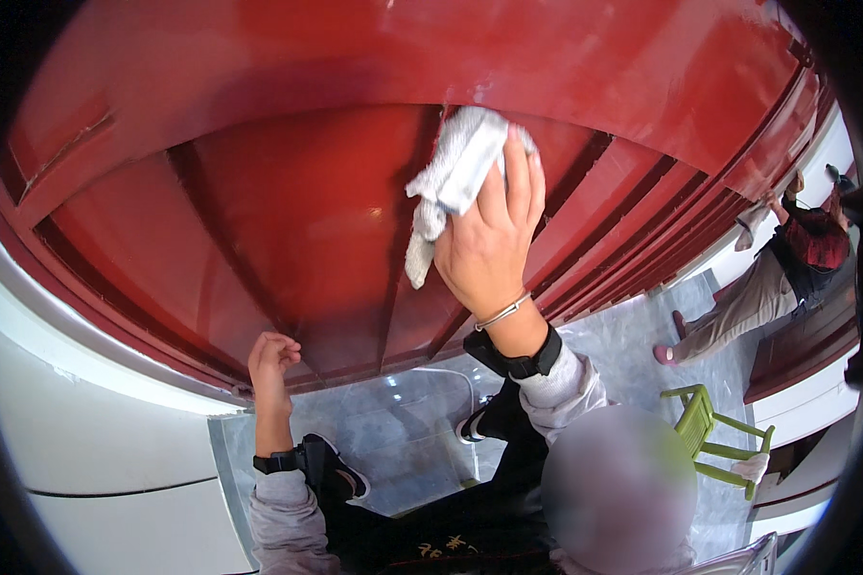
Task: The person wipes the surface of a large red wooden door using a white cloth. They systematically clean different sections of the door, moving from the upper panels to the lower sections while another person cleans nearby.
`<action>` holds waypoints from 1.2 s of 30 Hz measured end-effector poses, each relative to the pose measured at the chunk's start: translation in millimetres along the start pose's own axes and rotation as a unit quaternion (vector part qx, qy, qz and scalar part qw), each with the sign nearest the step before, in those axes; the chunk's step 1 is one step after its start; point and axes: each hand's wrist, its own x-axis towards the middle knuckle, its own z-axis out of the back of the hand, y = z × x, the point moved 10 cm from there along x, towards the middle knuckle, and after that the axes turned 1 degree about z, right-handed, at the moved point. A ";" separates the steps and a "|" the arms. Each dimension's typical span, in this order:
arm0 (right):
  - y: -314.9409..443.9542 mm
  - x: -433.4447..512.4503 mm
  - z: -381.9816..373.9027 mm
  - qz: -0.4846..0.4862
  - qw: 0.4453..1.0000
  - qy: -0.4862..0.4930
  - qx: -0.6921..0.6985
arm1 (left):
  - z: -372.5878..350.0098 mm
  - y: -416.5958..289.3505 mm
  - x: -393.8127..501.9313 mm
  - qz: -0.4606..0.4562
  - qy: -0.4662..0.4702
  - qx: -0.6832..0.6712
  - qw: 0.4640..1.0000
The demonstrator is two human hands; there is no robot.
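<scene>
My right hand presses a whitish-grey cloth against a red panelled door or wall, its fingers stretched over the cloth. The cloth lies across a dark groove, just under the smooth upper red band, and one end hangs down. Part of the cloth is hidden under the fingers. My left hand is near the lower left edge of the red surface. Its fingers are loosely curled with nothing visible in them; whether it touches the surface I cannot tell.
At the right, another person stands by the red surface with a cloth in hand. A green stool lies on its side or looks tipped, a pale cloth at its leg. A white cable crosses the grey tiled floor.
</scene>
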 end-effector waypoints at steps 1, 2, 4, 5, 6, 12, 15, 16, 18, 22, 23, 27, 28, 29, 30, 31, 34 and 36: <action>-2.4 8.1 -3.7 -0.004 1.000 0.020 -0.018 | 0.1 -0.6 0.1 -0.004 -0.005 0.002 1.000; 1.0 14.3 6.1 0.014 0.999 -0.029 -0.013 | -0.2 -2.1 -0.2 -0.015 -0.007 0.000 1.000; 0.5 20.9 12.0 0.020 0.999 -0.047 -0.015 | -0.3 -1.4 0.6 -0.018 -0.013 0.001 1.000; -1.0 22.2 12.4 0.020 0.999 -0.041 -0.013 | -1.0 -2.0 1.3 -0.026 -0.011 -0.002 1.000; -3.4 22.7 14.1 0.020 0.999 -0.036 -0.011 | 0.1 -1.7 1.8 -0.029 -0.016 0.000 0.999; -46.7 17.8 34.1 -0.008 0.993 0.033 -0.113 | 0.8 -1.3 4.3 -0.041 -0.009 -0.008 0.999; -87.9 8.9 49.9 -0.124 0.973 0.043 -0.189 | 2.2 1.1 3.2 -0.021 -0.010 0.008 1.000; -81.3 9.4 51.2 -0.080 0.976 0.031 -0.202 | 2.4 1.2 2.5 -0.015 -0.009 0.013 1.000; -83.4 7.2 50.7 -0.081 0.971 0.030 -0.221 | 0.3 0.7 0.4 -0.007 0.007 0.013 1.000; -83.0 -1.8 45.3 -0.109 0.969 0.029 -0.219 | -0.5 -5.6 -4.6 -0.023 0.023 0.035 0.999; -81.9 -7.7 40.5 -0.110 0.967 0.048 -0.227 | 0.1 -3.9 -5.5 -0.013 0.024 0.037 0.999; -69.0 -62.0 7.1 -0.144 0.953 0.176 -0.200 | -2.3 -3.7 -3.7 -0.007 0.045 0.030 0.999; -70.4 -81.9 -0.8 -0.167 0.950 0.221 -0.144 | -1.6 -3.0 -3.6 -0.005 0.042 0.031 0.999; -75.4 -108.8 -16.4 -0.214 0.921 0.314 -0.084 | -1.5 -2.3 -3.7 -0.002 0.044 0.029 0.999; -83.7 -123.5 -14.6 -0.305 0.908 0.279 0.068 | -1.3 -2.3 -4.2 -0.002 0.046 0.030 0.998; -95.9 -149.3 -18.6 -0.440 0.832 0.273 0.199 | -0.4 -2.5 -4.6 -0.002 0.044 0.033 0.998; -105.3 -134.4 9.0 -0.461 0.774 0.088 0.424 | 0.0 -3.6 -6.0 -0.008 0.048 0.033 0.998; -114.1 -103.0 33.2 -0.412 0.815 0.020 0.407 | 1.1 -3.1 -5.7 -0.006 0.044 0.031 0.999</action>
